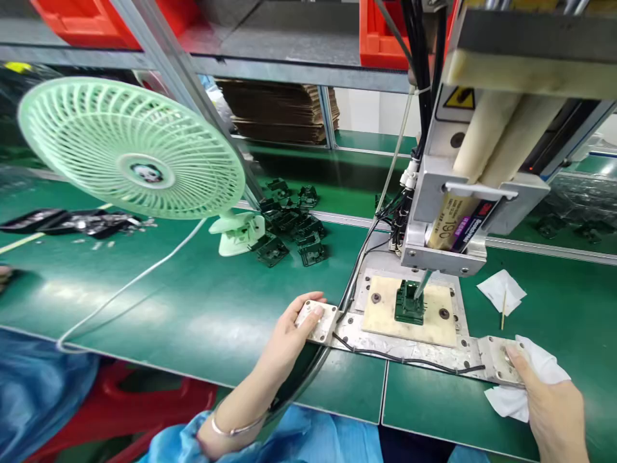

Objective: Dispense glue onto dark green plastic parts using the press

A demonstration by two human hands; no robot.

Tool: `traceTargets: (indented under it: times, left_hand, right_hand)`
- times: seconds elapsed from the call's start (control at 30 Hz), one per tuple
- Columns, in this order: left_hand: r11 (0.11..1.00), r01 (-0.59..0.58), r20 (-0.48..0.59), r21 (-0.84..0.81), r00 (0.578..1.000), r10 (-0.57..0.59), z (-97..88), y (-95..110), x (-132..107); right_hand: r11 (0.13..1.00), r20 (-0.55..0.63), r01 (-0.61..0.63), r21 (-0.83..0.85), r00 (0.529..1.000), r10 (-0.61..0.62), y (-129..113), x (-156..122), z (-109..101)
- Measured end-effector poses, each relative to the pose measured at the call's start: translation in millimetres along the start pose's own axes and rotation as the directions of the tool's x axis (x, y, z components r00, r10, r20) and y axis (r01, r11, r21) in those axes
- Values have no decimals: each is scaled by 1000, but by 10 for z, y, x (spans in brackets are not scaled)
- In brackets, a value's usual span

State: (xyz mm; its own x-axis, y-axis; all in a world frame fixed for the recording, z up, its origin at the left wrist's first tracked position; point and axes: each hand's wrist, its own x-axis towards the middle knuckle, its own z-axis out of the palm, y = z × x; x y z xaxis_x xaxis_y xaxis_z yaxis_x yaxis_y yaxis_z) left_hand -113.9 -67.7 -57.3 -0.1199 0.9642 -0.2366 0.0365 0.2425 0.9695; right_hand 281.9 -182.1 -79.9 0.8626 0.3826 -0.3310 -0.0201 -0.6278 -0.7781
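Two blocks near bench edge | left hand gripping one, bench leftward | right hand touching other (grip unclear)

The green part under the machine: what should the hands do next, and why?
Perhaps just hold still: the left hand is on the left block, the right hand has its thumb on the right block, and the needle seems to reach the green part between them, so both hands seem safer away from it.
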Motion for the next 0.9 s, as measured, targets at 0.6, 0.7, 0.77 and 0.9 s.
traceTargets:
  times: [0.6, 0.7, 0.77, 0.9]
  left_hand:
    - [997, -64, -129, -38, 990, 59, 71, -101, 12]
    - [998, -64, -133, -27, 989, 60, 70, -96, 23]
    - [998, -65, -135, -21, 989, 62, 72, -95, 31]
    - [998, -64, -133, -14, 989, 61, 68, -100, 31]
  right_hand:
    - [989, -85, 135, 60, 988, -130, 104, 11, 86]
    - [980, -96, 194, 53, 977, -188, 127, 20, 90]
    - [979, -99, 203, 36, 975, -198, 129, 23, 90]
    - [984, -94, 172, 40, 981, -167, 109, 19, 85]
